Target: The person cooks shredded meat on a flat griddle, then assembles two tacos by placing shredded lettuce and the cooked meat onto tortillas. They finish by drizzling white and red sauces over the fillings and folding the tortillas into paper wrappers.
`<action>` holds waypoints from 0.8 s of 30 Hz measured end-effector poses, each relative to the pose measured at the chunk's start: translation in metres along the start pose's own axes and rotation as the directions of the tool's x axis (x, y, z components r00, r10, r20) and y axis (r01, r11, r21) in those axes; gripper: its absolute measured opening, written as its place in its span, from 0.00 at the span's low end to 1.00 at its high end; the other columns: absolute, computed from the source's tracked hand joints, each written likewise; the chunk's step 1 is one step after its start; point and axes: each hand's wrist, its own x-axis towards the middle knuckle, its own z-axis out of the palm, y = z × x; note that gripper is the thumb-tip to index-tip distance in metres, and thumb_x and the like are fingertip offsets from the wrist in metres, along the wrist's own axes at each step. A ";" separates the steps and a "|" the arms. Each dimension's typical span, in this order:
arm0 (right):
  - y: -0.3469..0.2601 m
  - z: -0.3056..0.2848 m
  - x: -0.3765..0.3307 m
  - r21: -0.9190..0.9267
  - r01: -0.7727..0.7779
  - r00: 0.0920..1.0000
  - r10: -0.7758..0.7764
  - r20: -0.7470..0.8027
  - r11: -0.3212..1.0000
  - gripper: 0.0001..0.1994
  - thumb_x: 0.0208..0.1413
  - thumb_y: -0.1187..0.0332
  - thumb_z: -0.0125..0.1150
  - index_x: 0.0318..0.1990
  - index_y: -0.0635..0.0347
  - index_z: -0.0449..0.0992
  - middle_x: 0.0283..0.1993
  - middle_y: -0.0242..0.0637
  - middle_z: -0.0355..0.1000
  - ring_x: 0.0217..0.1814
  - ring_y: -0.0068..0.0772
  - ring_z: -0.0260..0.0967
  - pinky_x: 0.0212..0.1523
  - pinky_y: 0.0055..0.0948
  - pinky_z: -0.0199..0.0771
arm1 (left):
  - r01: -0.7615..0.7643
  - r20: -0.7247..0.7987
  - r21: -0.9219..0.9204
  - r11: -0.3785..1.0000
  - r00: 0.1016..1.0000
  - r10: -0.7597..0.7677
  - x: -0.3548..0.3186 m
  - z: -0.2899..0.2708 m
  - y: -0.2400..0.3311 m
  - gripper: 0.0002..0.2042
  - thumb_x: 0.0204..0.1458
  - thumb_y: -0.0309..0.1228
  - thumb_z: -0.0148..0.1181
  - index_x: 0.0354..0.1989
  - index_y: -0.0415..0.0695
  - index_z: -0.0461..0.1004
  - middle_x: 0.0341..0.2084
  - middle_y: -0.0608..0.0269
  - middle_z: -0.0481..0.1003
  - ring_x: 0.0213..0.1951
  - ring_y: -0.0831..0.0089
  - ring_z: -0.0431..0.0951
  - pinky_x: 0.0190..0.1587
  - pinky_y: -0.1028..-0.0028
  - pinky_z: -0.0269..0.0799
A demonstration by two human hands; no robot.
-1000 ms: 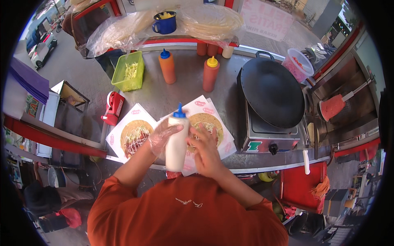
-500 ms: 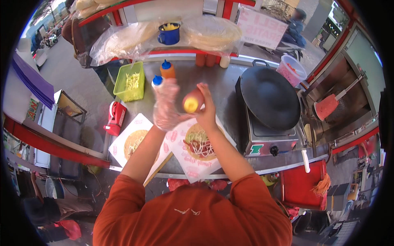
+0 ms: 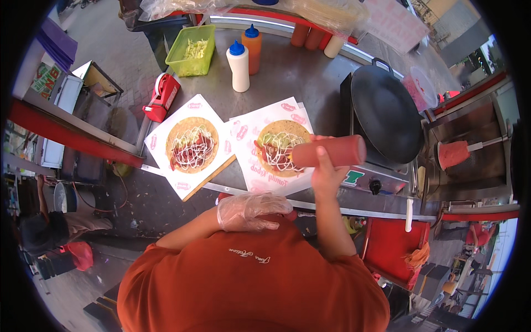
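Note:
In my right hand [image 3: 326, 177] is a red sauce squeeze bottle [image 3: 337, 151], tipped nearly level. Its nozzle points left over a round flatbread [image 3: 282, 138] topped with greens, a reddish filling and thin white sauce lines. This flatbread lies on printed white paper [image 3: 243, 157]. A second flatbread [image 3: 192, 146], topped the same way, rests on its own paper sheet [image 3: 160, 135] to the left. My left hand [image 3: 251, 213], in a clear plastic glove, is held close to my chest, fingers stretched out and nothing in it.
Beyond the flatbreads stand a white squeeze bottle [image 3: 239, 69] and an orange one [image 3: 253, 52]. A green tub [image 3: 191, 69] of shredded vegetable and a red tape dispenser [image 3: 162, 98] are at left. The black pan [image 3: 384, 113] on its stove takes up the right side.
My hands have parted. My right hand has brought the red bottle nearer and tipped it sideways over the right flatbread; my left hand has drawn back to my chest. The view has shifted.

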 end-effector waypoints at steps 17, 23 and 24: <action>0.013 0.035 -0.003 -0.110 0.001 0.994 -0.013 -0.113 0.994 0.23 0.60 0.78 0.73 0.60 0.72 0.71 0.50 0.49 0.81 0.53 0.40 0.82 0.61 0.40 0.80 | 0.372 0.000 0.117 0.921 0.927 -0.374 -0.098 -0.050 0.014 0.19 0.64 0.41 0.66 0.60 0.47 0.80 0.57 0.57 0.82 0.53 0.52 0.83 0.54 0.57 0.79; 0.016 0.083 0.033 -0.026 -0.060 0.983 0.054 -0.173 0.998 0.21 0.60 0.76 0.73 0.56 0.68 0.71 0.50 0.50 0.80 0.53 0.48 0.82 0.56 0.45 0.85 | 0.171 0.047 0.152 0.973 0.982 -0.180 -0.117 -0.097 0.013 0.21 0.64 0.42 0.67 0.61 0.45 0.79 0.54 0.55 0.82 0.54 0.53 0.82 0.57 0.59 0.78; 0.031 0.105 0.021 0.028 -0.130 0.987 0.132 -0.087 0.991 0.21 0.60 0.76 0.73 0.58 0.68 0.71 0.50 0.51 0.80 0.54 0.49 0.82 0.57 0.45 0.85 | 0.183 0.059 0.156 0.971 0.979 -0.194 -0.119 -0.099 0.016 0.21 0.65 0.42 0.66 0.62 0.46 0.78 0.54 0.54 0.82 0.54 0.53 0.82 0.57 0.58 0.78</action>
